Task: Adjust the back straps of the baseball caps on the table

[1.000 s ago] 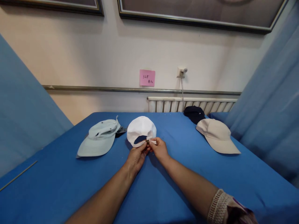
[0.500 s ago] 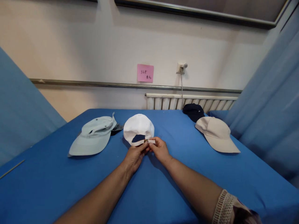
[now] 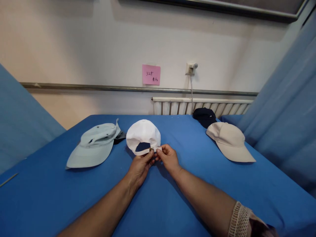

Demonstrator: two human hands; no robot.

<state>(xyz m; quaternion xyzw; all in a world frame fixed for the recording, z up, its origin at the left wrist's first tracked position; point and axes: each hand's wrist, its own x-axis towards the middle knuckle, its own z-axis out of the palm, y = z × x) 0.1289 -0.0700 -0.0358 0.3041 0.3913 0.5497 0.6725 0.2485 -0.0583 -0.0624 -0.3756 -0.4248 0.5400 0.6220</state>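
Note:
A white baseball cap [image 3: 143, 131] sits on the blue-covered table [image 3: 158, 204], its back opening and adjustable strap turned toward me. My left hand [image 3: 141, 166] pinches the strap just left of its small metal buckle. With thumb and fingers, my right hand [image 3: 169, 159] grips the strap's loose end to the right of the buckle. The two hands nearly touch below the strap. Part of the buckle and some fingertips are hidden. The front brim of the cap is out of sight.
To the left lies a pale mint cap [image 3: 95, 144], with a dark cap [image 3: 120, 137] partly behind it. A beige cap [image 3: 229, 140] and a navy cap [image 3: 204, 117] rest at the right. A thin stick [image 3: 9, 179] lies near the left edge. Blue curtains [image 3: 283, 108] hang at both sides.
The view has shifted slightly, so the left cap and white cap appear further left. Both hands keep their pinch on the strap, with little visible movement.

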